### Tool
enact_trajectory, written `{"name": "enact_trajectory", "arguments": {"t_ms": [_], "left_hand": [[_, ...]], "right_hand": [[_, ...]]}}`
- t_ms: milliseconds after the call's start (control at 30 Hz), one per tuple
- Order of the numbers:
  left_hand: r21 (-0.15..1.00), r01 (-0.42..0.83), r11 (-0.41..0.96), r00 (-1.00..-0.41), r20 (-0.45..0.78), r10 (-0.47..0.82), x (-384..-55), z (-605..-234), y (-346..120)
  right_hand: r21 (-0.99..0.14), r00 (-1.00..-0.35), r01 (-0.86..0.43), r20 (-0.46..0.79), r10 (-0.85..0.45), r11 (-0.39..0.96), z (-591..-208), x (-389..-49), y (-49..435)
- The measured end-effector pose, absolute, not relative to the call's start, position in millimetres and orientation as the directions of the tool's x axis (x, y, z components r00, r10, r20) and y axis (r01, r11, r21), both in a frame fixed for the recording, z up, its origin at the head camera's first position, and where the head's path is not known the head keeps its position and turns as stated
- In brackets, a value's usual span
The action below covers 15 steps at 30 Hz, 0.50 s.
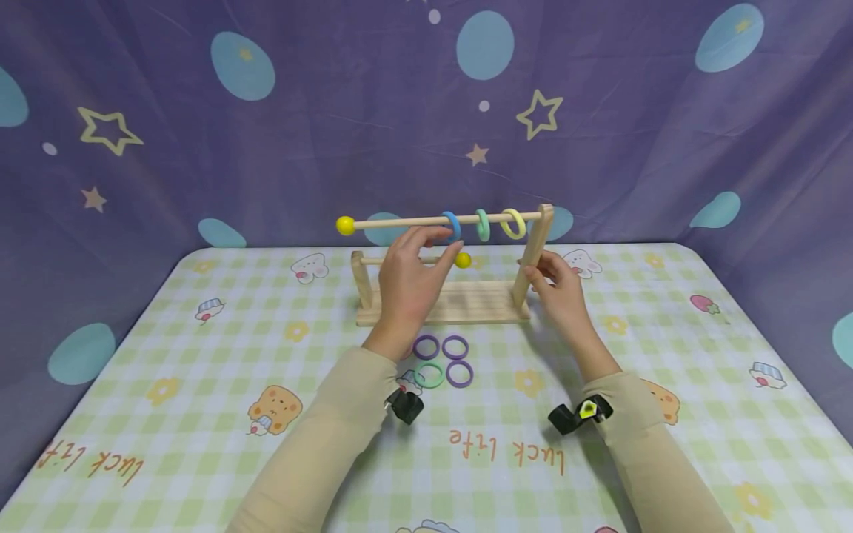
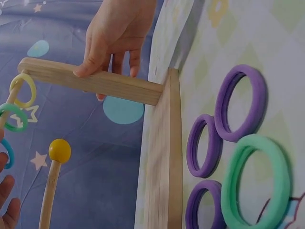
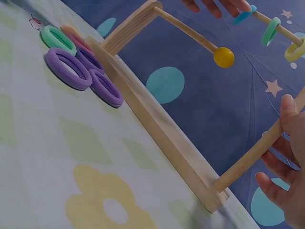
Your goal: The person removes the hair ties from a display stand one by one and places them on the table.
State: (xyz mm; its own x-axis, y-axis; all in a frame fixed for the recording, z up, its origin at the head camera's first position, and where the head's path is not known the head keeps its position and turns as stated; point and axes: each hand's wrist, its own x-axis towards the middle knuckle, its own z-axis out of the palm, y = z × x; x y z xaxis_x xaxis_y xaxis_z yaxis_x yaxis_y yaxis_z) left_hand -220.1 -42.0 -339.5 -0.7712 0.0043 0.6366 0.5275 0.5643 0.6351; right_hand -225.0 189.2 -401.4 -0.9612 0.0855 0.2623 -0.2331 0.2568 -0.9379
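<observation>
Held: blue ring and wooden upright, one per hand.
Head view: pinched blue ring on upper rod between thumb and fingers of left hand; clasped wooden upright with right hand, right of that pinch and lower. Bore green ring and yellow ring on same rod, right of pinch; ended in end ball, yellow, to its left. Set second yellow ball just below pinch on shorter rod. Laid on tablecloth, nearer than left grip: three purple rings and loose green ring, before stand base. Left wrist view: showed right thumb over near side of wooden upright, fingers behind; cropped left fingertips at edge, beside blue ring. Right wrist view: showed left fingertips against blue ring, with green ring and yellow ring farther along.
</observation>
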Motion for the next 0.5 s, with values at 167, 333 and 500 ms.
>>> {"name": "enact_trajectory", "arguments": {"t_ms": [167, 333, 500], "left_hand": [[0.644, 0.485, 0.592, -0.787, 0.616, -0.026, -220.4, -336.8, -38.8], [0.647, 0.452, 0.614, -0.795, 0.605, -0.052, -221.0, -336.1, -36.4], [0.646, 0.445, 0.621, -0.795, 0.604, -0.059, -220.8, -336.8, -35.0]], "right_hand": [[-0.942, -0.962, -0.229, 0.258, 0.092, 0.246, -401.3, -224.6, 188.9], [-0.943, -0.961, -0.232, 0.261, 0.095, 0.24, -400.3, -224.3, 188.0], [-0.941, -0.959, -0.239, 0.268, 0.093, 0.24, -400.9, -224.8, 188.0]]}}
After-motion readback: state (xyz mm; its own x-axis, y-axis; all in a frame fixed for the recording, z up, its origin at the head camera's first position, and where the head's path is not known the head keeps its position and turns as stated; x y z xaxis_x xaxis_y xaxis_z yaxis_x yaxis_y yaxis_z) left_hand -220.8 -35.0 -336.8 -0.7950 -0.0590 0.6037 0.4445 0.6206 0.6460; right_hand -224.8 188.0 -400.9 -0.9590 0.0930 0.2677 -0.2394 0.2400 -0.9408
